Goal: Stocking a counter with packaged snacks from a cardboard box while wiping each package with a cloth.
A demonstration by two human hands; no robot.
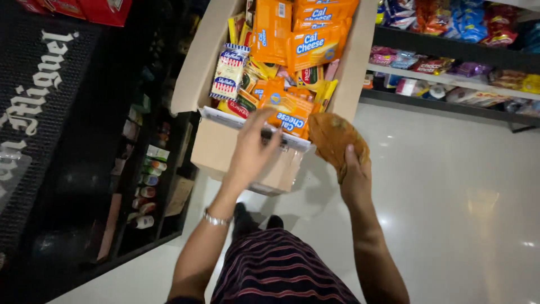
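Left hand (250, 149) fingers spread on orange packet (289, 115), right hand (355, 177) apparently gripping brown pack (333, 138)

Both bare forearms stretch forward and away from the body, the left one wearing a thin silver bracelet (215, 219) at the wrist. The left hand (251, 147) is raised with its back to the camera, fingers loosely spread and curled slightly forward, closed on nothing that can be seen. The right hand (354, 174) is turned thumb-up with the wrist straight, its fingers closed in a pinch grip on what it holds, so only the thumb side and the back of the hand show.
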